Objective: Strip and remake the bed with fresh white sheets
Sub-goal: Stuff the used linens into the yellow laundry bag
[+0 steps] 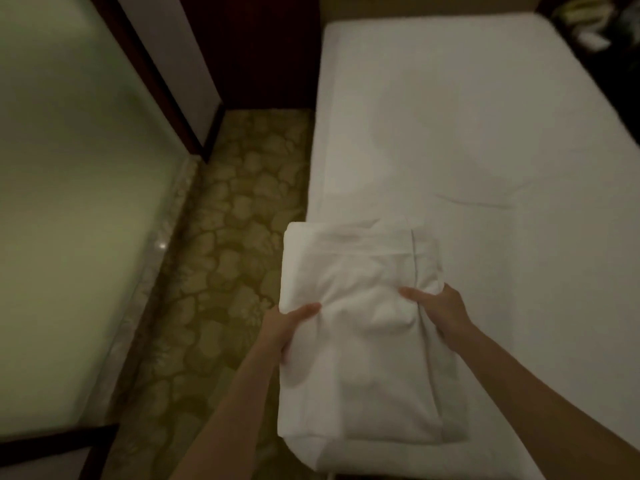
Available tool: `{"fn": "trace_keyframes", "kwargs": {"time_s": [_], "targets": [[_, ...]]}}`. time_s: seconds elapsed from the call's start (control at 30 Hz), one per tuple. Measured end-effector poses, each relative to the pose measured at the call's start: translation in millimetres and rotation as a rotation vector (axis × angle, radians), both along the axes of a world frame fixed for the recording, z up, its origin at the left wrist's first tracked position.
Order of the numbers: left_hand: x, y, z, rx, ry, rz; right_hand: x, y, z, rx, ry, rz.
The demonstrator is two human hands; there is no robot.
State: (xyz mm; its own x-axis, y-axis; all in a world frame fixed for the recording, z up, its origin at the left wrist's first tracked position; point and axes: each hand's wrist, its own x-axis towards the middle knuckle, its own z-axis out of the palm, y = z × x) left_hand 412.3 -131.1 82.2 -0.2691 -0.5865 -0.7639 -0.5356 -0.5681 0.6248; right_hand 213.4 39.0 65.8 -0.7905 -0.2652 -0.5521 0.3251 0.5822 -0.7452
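A: Head view, looking down: folded white sheet (363, 327) held over the near left corner of the bed (485, 133), partly overhanging the patterned carpet (221, 237).

B: Hands?

A: Left hand (287, 327) gripping the left edge, thumb on top, other fingers hidden beneath. Right hand (436, 310) pinching the right edge, thumb on top.

B: Risks?

A: Probably slipping off onto the carpet if released there; unfolding crooked from uneven pulls.
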Motion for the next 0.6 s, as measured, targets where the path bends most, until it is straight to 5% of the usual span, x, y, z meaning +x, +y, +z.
{"fn": "trace_keyframes", "kwargs": {"time_s": [0.37,0.6], "targets": [[86.1,-26.8,180.5,-0.274,0.103,0.114,37.8,-60.0,192.3,-0.248,-0.045,0.509],[167.7,25.4,236.5,-0.411,0.151,0.382,85.8,-100.2,242.3,-0.303,0.054,0.812]]}}
